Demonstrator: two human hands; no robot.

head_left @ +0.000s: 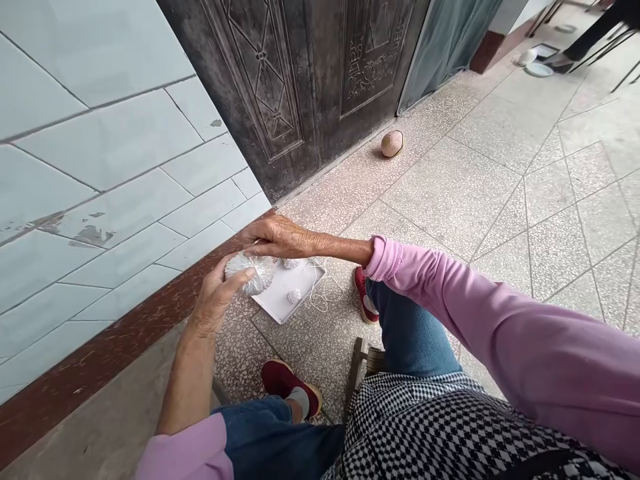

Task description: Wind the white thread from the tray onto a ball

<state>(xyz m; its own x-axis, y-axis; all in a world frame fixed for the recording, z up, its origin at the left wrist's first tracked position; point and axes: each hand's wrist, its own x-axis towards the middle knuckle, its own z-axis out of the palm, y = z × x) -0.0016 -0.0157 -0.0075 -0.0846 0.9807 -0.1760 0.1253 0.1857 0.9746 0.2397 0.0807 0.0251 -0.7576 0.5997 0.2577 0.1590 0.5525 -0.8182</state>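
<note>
A rounded, flattened ball of white yarn (257,279) rests in my left hand (217,290), whose thumb presses across its face. My right hand (275,237) is closed at the ball's upper edge, its bent fingers on the white yarn there. The tips of those fingers are partly hidden. Just below and behind the ball, a shallow white tray (280,303) lies on the floor. In the tray sit two small white balls, one (294,295) near the middle and another (291,264) by the far side. Loose white strands (325,297) trail over the tray's right edge.
A tiled wall (115,173) stands close on the left, beside a dark carved door (300,80). A pinkish ball (393,143) lies near the doorstep. My red shoes (277,379) flank the tray. Another person's leg (595,37) shows far right, near several items on the floor.
</note>
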